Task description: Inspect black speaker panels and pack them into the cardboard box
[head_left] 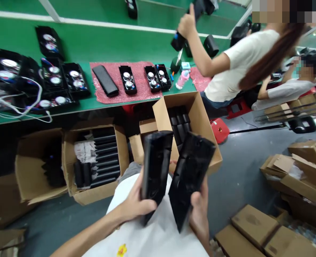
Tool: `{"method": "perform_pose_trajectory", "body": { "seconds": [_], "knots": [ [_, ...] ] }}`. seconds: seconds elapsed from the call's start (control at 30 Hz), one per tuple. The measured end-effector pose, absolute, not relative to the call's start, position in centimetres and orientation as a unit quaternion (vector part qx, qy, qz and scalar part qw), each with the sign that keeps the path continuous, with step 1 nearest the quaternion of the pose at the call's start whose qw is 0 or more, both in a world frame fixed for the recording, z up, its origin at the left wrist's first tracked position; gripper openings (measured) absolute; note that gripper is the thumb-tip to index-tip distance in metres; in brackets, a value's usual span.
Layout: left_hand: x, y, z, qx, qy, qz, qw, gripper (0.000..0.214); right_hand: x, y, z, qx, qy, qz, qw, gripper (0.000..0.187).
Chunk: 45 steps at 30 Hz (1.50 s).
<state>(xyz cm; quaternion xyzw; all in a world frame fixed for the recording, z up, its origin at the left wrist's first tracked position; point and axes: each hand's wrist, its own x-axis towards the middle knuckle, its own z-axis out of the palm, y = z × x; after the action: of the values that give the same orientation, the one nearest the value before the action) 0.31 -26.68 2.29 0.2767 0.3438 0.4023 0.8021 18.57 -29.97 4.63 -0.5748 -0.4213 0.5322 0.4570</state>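
My left hand [140, 203] is closed around a black plastic housing shell [156, 167], its hollow inside facing me. A second black shell [192, 171], also hollow side up, is gripped by my right hand [200, 207]. Both shells are tilted and held apart above my lap. Just beyond them, an open cardboard box [200, 110] holds several black shells in rows. On the green bench, a closed black case [106, 80] and an open housing with two round silver speakers [127, 80] lie on pink bubble wrap [104, 96].
More speaker housings [75, 80] and white cables [32, 100] crowd the bench's left. Cardboard boxes [123, 157] with black parts stand below the bench. A co-worker [243, 60] sits at the right, holding a black housing. A pink bottle [182, 79] stands nearby. Cartons [254, 225] lie at the lower right.
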Motion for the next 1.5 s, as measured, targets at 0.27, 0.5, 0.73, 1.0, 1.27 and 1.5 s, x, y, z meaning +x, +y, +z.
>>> {"method": "perform_pose_trajectory", "body": {
  "seconds": [0.27,0.5,0.73,1.0,1.27,1.5],
  "knots": [
    [2.1,-25.6,0.2,0.345,0.411,0.397,0.744,0.135,16.8,-27.3,3.2,-0.575,-0.474,0.479,0.463,0.097],
    [2.3,-25.5,-2.5,0.369,0.467,0.358,0.719,0.145,17.0,-26.9,3.1,-0.615,-0.508,0.425,0.428,0.1],
    [4.7,-24.3,-4.7,0.373,0.494,0.302,0.725,0.115,20.6,-27.3,1.3,-0.595,-0.444,0.479,0.469,0.075],
    [15.4,-19.4,-8.4,0.261,0.453,0.209,0.826,0.109,31.6,-24.1,-4.2,-0.485,-0.249,0.571,0.613,0.077],
    [29.9,-12.1,-9.8,0.381,0.294,0.186,0.857,0.102,44.7,-18.2,-9.4,-0.621,-0.252,0.503,0.546,0.077],
    [29.5,-6.5,-19.3,0.444,0.361,0.066,0.818,0.127,49.5,-18.9,-18.8,-0.719,-0.393,0.376,0.432,0.08]
  ]
}}
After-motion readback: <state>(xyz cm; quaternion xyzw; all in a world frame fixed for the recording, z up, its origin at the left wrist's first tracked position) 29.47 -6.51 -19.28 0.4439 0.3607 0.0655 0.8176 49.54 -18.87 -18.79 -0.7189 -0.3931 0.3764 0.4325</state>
